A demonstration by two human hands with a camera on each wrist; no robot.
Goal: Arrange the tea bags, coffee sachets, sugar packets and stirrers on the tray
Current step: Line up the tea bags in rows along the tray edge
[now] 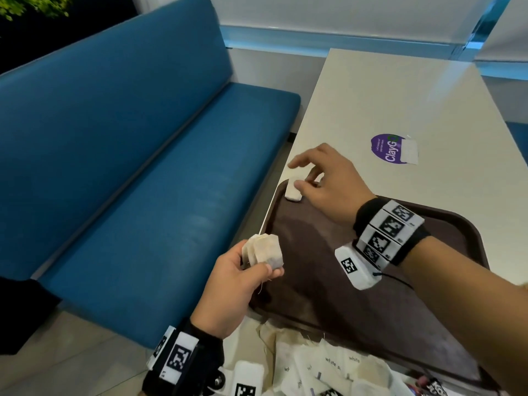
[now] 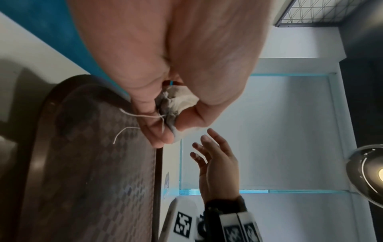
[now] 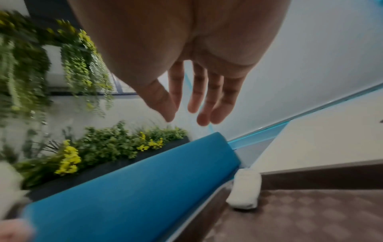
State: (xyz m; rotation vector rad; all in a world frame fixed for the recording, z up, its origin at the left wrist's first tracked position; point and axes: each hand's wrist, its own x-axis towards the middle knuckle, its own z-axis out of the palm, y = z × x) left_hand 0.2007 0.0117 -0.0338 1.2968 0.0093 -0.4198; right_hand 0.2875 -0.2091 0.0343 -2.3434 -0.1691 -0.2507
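Tea bags (image 1: 264, 250) sit pinched in the left hand (image 1: 231, 287) at the tray (image 1: 463, 238)'s near-left edge. One placed bag (image 1: 293, 191) lies in the far-left corner, just beneath the right hand (image 1: 328, 181), whose grip is slack and empty, so the right hand is nearer.

Both hands out, left pinching, right spread loose.

Left hand (image 1: 231, 284) near and low, forearm angled up from the near edge, thumb and curled fingers (image 2: 157, 131) pinched together round what it holds; banded wrist strap with black-and-white markers. Right hand (image 1: 328, 181) farther out, forearm coming in from the right, palm down, fingers (image 3: 199, 91) straight and slightly parted, thumb apart from them, gripping nothing. Same marker band on the right wrist, small white box beneath it.
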